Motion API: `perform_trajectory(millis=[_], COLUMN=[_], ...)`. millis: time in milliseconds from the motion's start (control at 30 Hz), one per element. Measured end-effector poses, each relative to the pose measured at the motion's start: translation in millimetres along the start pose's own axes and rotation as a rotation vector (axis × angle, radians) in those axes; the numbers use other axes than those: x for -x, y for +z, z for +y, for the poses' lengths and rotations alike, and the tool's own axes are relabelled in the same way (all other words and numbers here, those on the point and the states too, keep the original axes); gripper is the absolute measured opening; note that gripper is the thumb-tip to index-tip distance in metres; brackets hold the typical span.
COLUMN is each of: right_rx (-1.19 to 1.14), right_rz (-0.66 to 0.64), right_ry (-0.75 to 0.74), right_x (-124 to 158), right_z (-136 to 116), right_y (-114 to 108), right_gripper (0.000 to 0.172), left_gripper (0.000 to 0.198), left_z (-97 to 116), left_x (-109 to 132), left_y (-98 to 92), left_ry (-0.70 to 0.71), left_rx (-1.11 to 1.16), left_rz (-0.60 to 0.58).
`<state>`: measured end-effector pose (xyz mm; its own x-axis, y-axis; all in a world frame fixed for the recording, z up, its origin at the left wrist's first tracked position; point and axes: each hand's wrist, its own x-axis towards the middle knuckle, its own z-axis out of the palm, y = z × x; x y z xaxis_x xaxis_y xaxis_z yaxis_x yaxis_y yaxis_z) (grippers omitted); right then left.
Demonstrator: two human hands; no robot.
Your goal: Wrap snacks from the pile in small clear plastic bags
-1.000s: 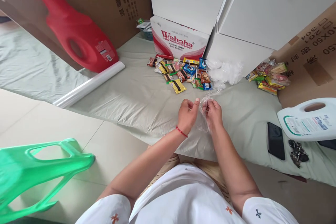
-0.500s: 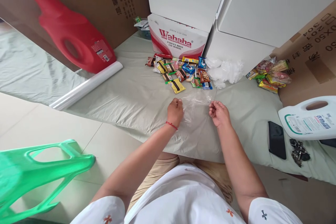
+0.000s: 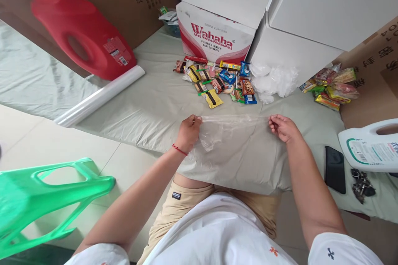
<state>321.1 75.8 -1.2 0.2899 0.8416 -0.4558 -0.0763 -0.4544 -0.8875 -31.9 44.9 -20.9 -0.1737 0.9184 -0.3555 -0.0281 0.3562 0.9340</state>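
As its far edge is drawn taut, clear plastic film [image 3: 214, 137] is held between the fingers of the left hand [image 3: 189, 133] and those of the right hand [image 3: 284, 128]. At each end, the film is pinched narrowly at the fingertips; its loose part is spread nearer the body, crumpled most beside the left hand. Beyond, on the pale green sheet [image 3: 155, 109], wrapped snacks [image 3: 218, 85] are heaped, flanked on the right by bunched whitish plastic [image 3: 275, 80]. Behind the snacks, a Wahaha carton [image 3: 214, 35] is placed.
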Motion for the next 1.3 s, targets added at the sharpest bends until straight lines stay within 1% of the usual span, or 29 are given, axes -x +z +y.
perform_trajectory(millis=[33, 67, 133, 167, 200, 233, 300, 333, 367, 400, 433, 500, 567, 667, 767, 833, 900, 967, 1000, 1033, 1100, 1133, 1167, 1200, 1233, 1267, 1300], right_rx=[0.04, 0.073, 0.113, 0.136, 0.18, 0.253, 0.491, 0.63, 0.762, 0.875, 0.966, 1.082, 1.123, 1.085, 1.035, 1.028, 1.016, 0.961, 0.917, 0.874, 0.843, 0.871, 0.925, 0.994, 1.063, 1.119, 1.151], right_rz=[0.061, 0.128, 0.226, 0.229, 0.179, 0.077, -0.256, -0.426, -0.564, -0.647, -0.675, -0.628, -0.549, -0.493, -0.477, -0.482, -0.547, -0.608, -0.598, -0.551, -0.392, -0.327, -0.289, -0.278, -0.286, -0.304, -0.326], right_ry=[-0.063, -0.158, -0.409, -0.531, -0.627, -0.691, -0.75, -0.768, -0.79, -0.816, -0.843, -0.886, -0.914, -0.94, -0.915, -0.875, -0.813, -0.735, -0.712, -0.71, -0.776, -0.832, -0.886, -0.93, -0.961, -0.981, -0.996], right_x=[0.2, 3.3, 19.2, 31.5, 45.6, 60.3, 86.5, 95.9, 102.1, 105.4, 106.1, 103.5, 101.1, 106.4, 121.0, 132.2, 142.0, 148.1, 149.3, 148.8, 143.0, 137.7, 131.3, 124.0, 116.3, 108.8, 101.8], right_z=[-1.1, -2.2, -4.6, -6.0, -7.2, -7.8, -5.4, -1.7, 3.9, 11.2, 19.7, 37.3, 51.8, 63.5, 68.9, 70.5, 67.9, 58.8, 52.1, 44.5, 30.2, 24.9, 21.3, 19.4, 18.6, 18.2, 17.3], right_y=[0.4, 2.1, 8.4, 12.8, 17.6, 22.9, 33.8, 39.0, 43.6, 47.3, 49.8, 50.7, 46.9, 35.4, 20.5, 9.3, -2.0, -10.5, -12.6, -12.5, -4.9, 2.5, 11.7, 22.2, 33.1, 43.7, 53.3], right_gripper=[0.02, 0.02, 0.02, 0.02, 0.022, 0.025, 0.034, 0.041, 0.048, 0.053, 0.055, 0.049, 0.039, 0.036, 0.034, 0.032, 0.028, 0.025, 0.025, 0.025, 0.024, 0.027, 0.033, 0.04, 0.043, 0.038, 0.028], left_gripper=[0.026, 0.026, 0.026, 0.026, 0.025, 0.026, 0.026, 0.027, 0.027, 0.027, 0.027, 0.026, 0.025, 0.024, 0.023, 0.022, 0.023, 0.024, 0.025, 0.026, 0.028, 0.028, 0.028, 0.028, 0.028, 0.028, 0.028], left_z=[-0.8, -1.5, -2.3, -2.2, -1.8, -1.1, 1.2, 2.7, 4.1, 5.4, 6.5, 7.9, 8.2, 7.0, 4.1, 1.1, -2.2, -4.8, -5.7, -6.1, -5.8, -5.3, -4.7, -4.1, -3.7, -3.6, -3.9], left_x=[0.8, 1.7, 3.4, 4.0, 4.4, 4.6, 4.8, 4.8, 4.9, 5.1, 5.3, 6.0, 6.5, 6.4, 6.1, 7.1, 9.5, 13.2, 15.3, 17.5, 21.8, 24.0, 26.2, 28.6, 31.2, 34.1, 37.1], left_y=[1.5, 3.5, 8.3, 10.5, 12.3, 13.6, 14.4, 13.9, 13.0, 11.6, 10.0, 6.1, 2.2, -3.4, -9.4, -14.2, -19.2, -23.2, -24.4, -24.9, -24.2, -23.2, -22.1, -21.1, -20.6, -20.6, -21.3], left_ry=[-0.003, -0.008, -0.018, -0.022, -0.025, -0.03, -0.057, -0.072, -0.086, -0.094, -0.094, -0.084, -0.079, -0.093, -0.09, -0.054, 0.007, 0.083, 0.12, 0.155, 0.209, 0.227, 0.24, 0.247, 0.251, 0.253, 0.255], left_rx=[-0.006, -0.009, -0.012, -0.015, -0.017, -0.018, -0.012, -0.007, -0.003, 0.0, 0.001, 0.0, 0.0, -0.006, -0.055, -0.159, -0.303, -0.437, -0.493, -0.541, -0.614, -0.637, -0.653, -0.665, -0.672, -0.679, -0.685], left_rz=[-0.003, -0.007, -0.013, -0.014, -0.014, -0.016, -0.023, -0.025, -0.023, -0.02, -0.017, -0.015, -0.012, -0.004, -0.022, -0.031, -0.048, -0.077, -0.091, -0.099, -0.101, -0.101, -0.102, -0.104, -0.107, -0.109, -0.113])
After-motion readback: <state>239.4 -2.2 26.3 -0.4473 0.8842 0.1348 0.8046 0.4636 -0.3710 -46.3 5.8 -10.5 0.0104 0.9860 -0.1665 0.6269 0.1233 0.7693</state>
